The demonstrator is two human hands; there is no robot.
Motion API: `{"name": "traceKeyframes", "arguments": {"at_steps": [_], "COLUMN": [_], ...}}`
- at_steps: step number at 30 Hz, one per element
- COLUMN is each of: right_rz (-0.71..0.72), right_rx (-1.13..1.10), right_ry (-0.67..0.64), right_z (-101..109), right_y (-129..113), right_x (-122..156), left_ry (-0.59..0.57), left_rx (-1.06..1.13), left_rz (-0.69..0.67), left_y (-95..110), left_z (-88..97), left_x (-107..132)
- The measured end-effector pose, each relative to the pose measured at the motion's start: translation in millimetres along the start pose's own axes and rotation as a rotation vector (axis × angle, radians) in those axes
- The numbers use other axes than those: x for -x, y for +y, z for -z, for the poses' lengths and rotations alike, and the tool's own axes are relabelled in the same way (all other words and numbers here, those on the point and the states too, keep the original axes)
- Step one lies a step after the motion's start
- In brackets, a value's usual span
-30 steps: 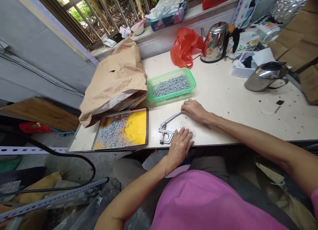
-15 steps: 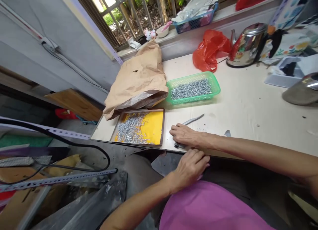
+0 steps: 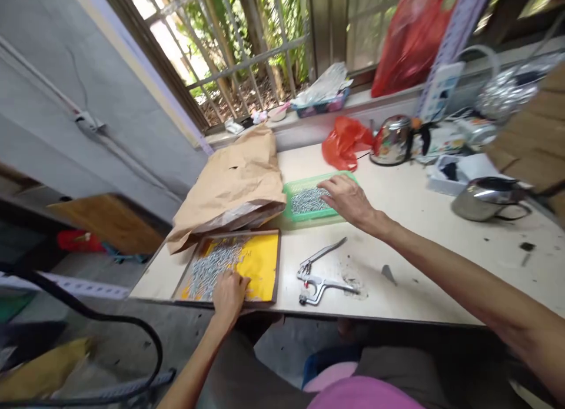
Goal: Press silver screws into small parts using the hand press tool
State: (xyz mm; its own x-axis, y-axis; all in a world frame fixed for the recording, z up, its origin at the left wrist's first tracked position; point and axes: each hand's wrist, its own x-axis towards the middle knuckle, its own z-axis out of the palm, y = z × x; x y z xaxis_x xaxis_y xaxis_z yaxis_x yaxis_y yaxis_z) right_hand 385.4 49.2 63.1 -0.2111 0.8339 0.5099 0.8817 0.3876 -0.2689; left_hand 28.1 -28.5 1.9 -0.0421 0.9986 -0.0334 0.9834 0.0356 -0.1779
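Over the right half of the green basket (image 3: 315, 216), the right hand (image 3: 351, 200) hangs palm down, fingers bent toward the metal pieces (image 3: 306, 200), its forearm stretched across the desk (image 3: 419, 244). At the front of the yellow-lined tray (image 3: 278, 265), the left hand (image 3: 230, 292) curls its fingers beside similar pieces; whether either hand grips any, I cannot tell. Between tray and right forearm lies the hand tool (image 3: 325, 283), handles spread

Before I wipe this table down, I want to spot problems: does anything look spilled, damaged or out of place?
Yes. Dark specks mark the pale table around one handle of the metal plier tool, possibly debris. The brown paper bag has a small dark hole, probably a tear, in its upper face.
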Motion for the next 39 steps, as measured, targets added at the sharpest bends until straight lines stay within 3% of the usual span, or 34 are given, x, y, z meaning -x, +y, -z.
{"name": "traceKeyframes", "arguments": {"at_steps": [4,9,11,14,18,23,29,34,39], "right_rz": [0.052,0.135,0.12,0.085,0.051,0.076,0.066,0.058,0.051], "right_rx": [-0.043,-0.233,-0.227,-0.189,-0.13,-0.08,-0.115,-0.109,-0.095], "right_ry": [-0.087,-0.397,-0.522,-0.624,-0.662,-0.648,-0.6,-0.575,-0.583], "right_z": [5.1,-13.7,-19.1,-22.8,-24.4,-23.9,-30.3,-35.8,-38.1], "right_y": [-3.8,-34.8,-38.3,-35.5,-30.9,-30.2,-26.5,-25.5,-26.3], "right_x": [20.2,99.4,126.0,148.3,153.6,153.2,159.2,162.7,164.9], "left_ry": [-0.013,-0.001,-0.034,-0.229,-0.473,-0.618,-0.629,-0.639,-0.768], "left_rx": [0.033,0.209,0.401,0.809,1.071,0.969,0.777,0.699,0.71], "left_rz": [-0.036,-0.054,-0.033,-0.067,-0.056,-0.078,-0.152,-0.167,-0.22], "left_y": [-4.5,-1.1,13.3,49.5,97.7,117.9,117.9,118.5,116.3], "left_z": [-2.9,8.3,18.2,28.7,19.2,4.5,17.1,17.0,13.8], "left_x": [-9.7,-18.3,-15.0,-2.2,11.4,10.6,6.7,5.2,-2.8]}}
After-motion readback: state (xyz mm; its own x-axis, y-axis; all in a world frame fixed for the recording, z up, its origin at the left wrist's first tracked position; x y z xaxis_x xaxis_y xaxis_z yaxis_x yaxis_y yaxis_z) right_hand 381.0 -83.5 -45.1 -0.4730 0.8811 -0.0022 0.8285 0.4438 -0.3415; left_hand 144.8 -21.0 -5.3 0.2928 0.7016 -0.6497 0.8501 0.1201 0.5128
